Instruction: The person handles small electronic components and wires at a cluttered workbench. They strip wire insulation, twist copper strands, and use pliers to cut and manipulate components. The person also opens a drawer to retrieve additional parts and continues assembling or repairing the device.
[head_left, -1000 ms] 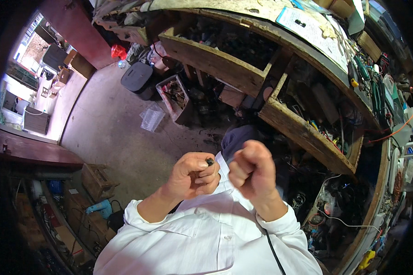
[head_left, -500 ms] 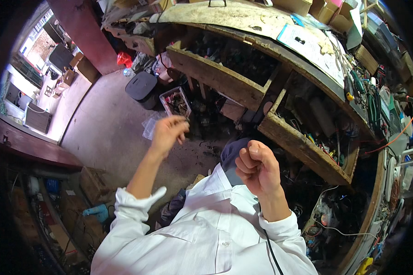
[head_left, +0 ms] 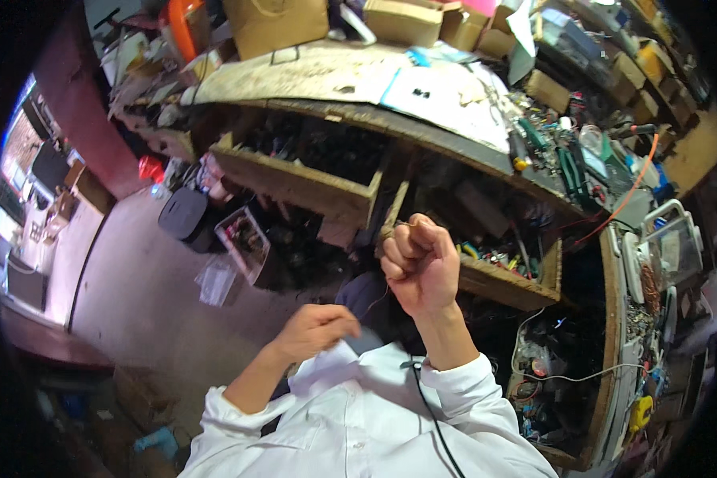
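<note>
My right hand (head_left: 422,267) is raised in a fist in front of the open drawer. A fine reddish wire (head_left: 386,296) hangs from it and curves down toward my left hand (head_left: 317,331). The left hand is lower, close to my shirt front, its fingers pinched together at the wire's lower end. Its fingertips are slightly blurred. A short pale strand shows at the top of the right fist. The rest of the wire is hidden inside the fingers.
An open wooden drawer (head_left: 502,283) of wires and tools is behind my right hand; another drawer (head_left: 295,179) juts out farther left. The worktop (head_left: 295,80) holds papers, boxes and pliers (head_left: 570,171). A dark bin (head_left: 185,217) and a box of scraps (head_left: 245,243) stand on the floor.
My left hand has dropped toward my shirt, and its fingers have closed. My right fist is higher, and the wire now shows between the hands. The view has shifted toward the worktop.
</note>
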`<state>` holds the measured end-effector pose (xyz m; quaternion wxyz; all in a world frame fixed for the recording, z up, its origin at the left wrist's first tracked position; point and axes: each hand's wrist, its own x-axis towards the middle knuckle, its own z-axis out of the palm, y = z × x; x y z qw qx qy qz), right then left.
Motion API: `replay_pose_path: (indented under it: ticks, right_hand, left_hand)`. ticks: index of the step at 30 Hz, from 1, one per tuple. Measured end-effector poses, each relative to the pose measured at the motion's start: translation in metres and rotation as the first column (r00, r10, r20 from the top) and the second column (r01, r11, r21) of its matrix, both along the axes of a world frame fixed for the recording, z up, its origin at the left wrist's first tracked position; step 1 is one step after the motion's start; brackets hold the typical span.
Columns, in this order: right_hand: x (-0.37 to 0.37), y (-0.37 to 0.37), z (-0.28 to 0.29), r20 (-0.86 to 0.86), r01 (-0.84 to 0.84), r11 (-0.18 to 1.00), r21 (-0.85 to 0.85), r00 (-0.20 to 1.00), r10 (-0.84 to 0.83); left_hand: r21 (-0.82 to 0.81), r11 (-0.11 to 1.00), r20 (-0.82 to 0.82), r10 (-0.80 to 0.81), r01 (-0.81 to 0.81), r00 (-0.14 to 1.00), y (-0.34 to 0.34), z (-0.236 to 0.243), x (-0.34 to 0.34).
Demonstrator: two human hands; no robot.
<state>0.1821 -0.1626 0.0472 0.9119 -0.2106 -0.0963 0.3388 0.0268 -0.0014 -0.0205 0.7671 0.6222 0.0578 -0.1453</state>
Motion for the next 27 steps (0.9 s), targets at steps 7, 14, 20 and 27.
replay_pose_path:
  ticks: [7, 14, 20, 27]
  right_hand:
    - [0.049, -0.051, 0.018, 0.156, 0.259, 0.965, -0.040, 0.956, -0.250]
    - [0.051, -0.054, -0.006, 0.147, 0.229, 0.942, -0.246, 0.969, -0.197]
    - [0.020, -0.027, -0.037, 0.206, -0.063, 0.901, -0.428, 0.965, 0.165]
    - [-0.002, -0.025, -0.005, 0.636, 0.823, 0.190, -0.535, 0.244, 0.732]
  left_hand:
    - [-0.096, 0.876, 0.207, 0.482, -0.473, 0.851, 0.062, 0.006, -0.023]
    - [-0.572, 0.694, 0.396, 0.700, -0.436, 0.595, 0.080, 0.044, -0.018]
    - [-0.932, 0.351, 0.316, 0.673, 0.087, 0.669, 0.099, 0.102, 0.001]
    - [-0.489, 0.704, 0.379, 0.703, -0.515, 0.601, 0.083, 0.117, 0.010]
